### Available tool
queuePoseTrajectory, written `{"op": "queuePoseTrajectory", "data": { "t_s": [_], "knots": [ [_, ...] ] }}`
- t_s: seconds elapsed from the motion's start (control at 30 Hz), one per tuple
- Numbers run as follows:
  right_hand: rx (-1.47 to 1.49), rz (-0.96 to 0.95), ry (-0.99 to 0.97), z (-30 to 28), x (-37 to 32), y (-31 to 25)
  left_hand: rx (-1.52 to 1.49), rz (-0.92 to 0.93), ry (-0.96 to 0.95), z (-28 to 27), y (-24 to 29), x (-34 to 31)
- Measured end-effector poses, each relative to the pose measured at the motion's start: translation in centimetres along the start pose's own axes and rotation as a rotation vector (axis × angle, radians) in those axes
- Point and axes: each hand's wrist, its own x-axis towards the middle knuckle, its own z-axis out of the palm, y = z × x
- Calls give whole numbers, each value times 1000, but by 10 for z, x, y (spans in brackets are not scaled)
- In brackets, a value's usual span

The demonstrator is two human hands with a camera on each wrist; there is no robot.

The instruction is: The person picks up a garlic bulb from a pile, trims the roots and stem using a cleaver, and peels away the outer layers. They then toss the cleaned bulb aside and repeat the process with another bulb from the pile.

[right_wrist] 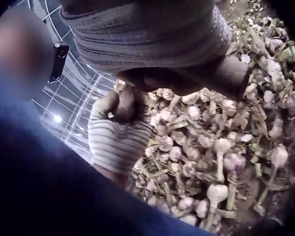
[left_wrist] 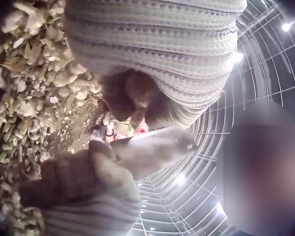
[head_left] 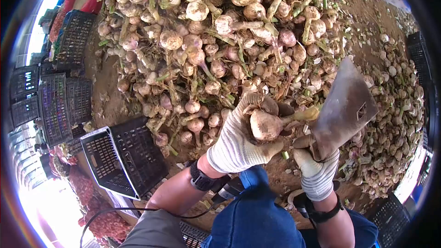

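My gloved left hand [head_left: 243, 133] grips a garlic bulb [head_left: 266, 126] in the head view, its thumb below and its fingers behind. The bulb's cut-looking stem [head_left: 305, 114] points right, toward the blade. A broad-bladed knife [head_left: 347, 110], with a small hole near one edge, is held in my gloved right hand [head_left: 317, 167], its wide end tilted up and away. In the left wrist view the knife's blade [left_wrist: 155, 150] lies just below the left glove. The right wrist view shows the left hand [right_wrist: 120, 132] beyond the right glove, the bulb mostly hidden there.
A large heap of garlic bulbs with stems [head_left: 197, 46] spreads ahead. Trimmed bulbs [head_left: 390, 128] are piled at the right. A black crate [head_left: 138, 151] lies tipped at the left, near stacked crates [head_left: 59, 105]. A cable [head_left: 110, 209] runs by the left forearm.
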Motion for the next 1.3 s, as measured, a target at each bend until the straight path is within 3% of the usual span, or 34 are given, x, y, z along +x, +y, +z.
{"op": "queuePoseTrajectory", "data": {
  "t_s": [0.07,0.2,0.33,0.37,0.4,0.5,0.53,0.57,0.6,0.63,0.7,0.77,0.8,0.83,0.87,0.9,0.93,0.97,1.0,1.03,1.07,1.1,1.17,1.2,1.23,1.27,1.3],
  "knots": [
    [80,-60,-1,4,2,-6,62,38,-32,-4,-2,1],
    [63,-25,-56,-1,3,-9,104,-35,30,-4,-2,0],
    [57,-15,-70,-2,1,-5,162,86,-47,-12,-11,-1],
    [81,2,-77,-2,2,-4,125,42,-37,-11,-11,-2],
    [-21,-101,-68,0,2,-3,89,1,-28,-11,-10,-3],
    [-44,-111,-100,1,1,5,82,12,-33,-17,-14,-8],
    [-59,-166,-83,1,0,20,34,-26,-16,-17,-15,-12],
    [21,-57,-108,1,-2,39,-11,-57,-3,-19,-14,-12],
    [102,53,-136,0,-7,61,222,35,-54,-28,-15,-12],
    [181,166,-166,-2,-14,87,172,24,-37,-27,-13,-15],
    [-158,210,-234,-16,-25,159,75,18,-1,-25,-11,-21],
    [152,272,-115,-23,-53,202,204,22,-39,-41,-13,-15],
    [310,191,-32,-16,-53,175,282,22,-43,-48,-15,-12],
    [423,454,-83,-22,-49,123,345,-3,-51,-48,-23,-17],
    [528,384,-109,-25,-43,122,227,125,-5,-37,-39,-13],
    [636,286,-138,-23,-28,114,320,38,-101,-33,-44,-12],
    [741,339,-85,-15,-17,98,387,-163,-153,-26,-49,-8],
    [842,396,-35,-7,-7,72,485,-237,-198,-19,-58,-3],
    [723,470,-77,-12,2,64,586,-306,-252,-13,-68,1],
    [525,417,-5,-18,9,80,720,-246,-302,-13,-79,3],
    [414,381,63,-39,15,98,1055,-138,-299,-15,-66,4],
    [302,343,130,-59,23,112,1092,-101,-199,-24,-60,6],
    [416,366,377,-93,29,72,1151,-44,-5,-44,-55,4],
    [495,334,556,-117,42,78,1060,-12,139,-63,-53,-1],
    [572,295,739,-146,55,89,1168,-2,242,-95,-66,5],
    [581,363,703,-172,57,103,1525,200,280,-101,-43,0],
    [594,426,665,-194,55,120,1643,246,418,-116,-37,2]
  ]
}}
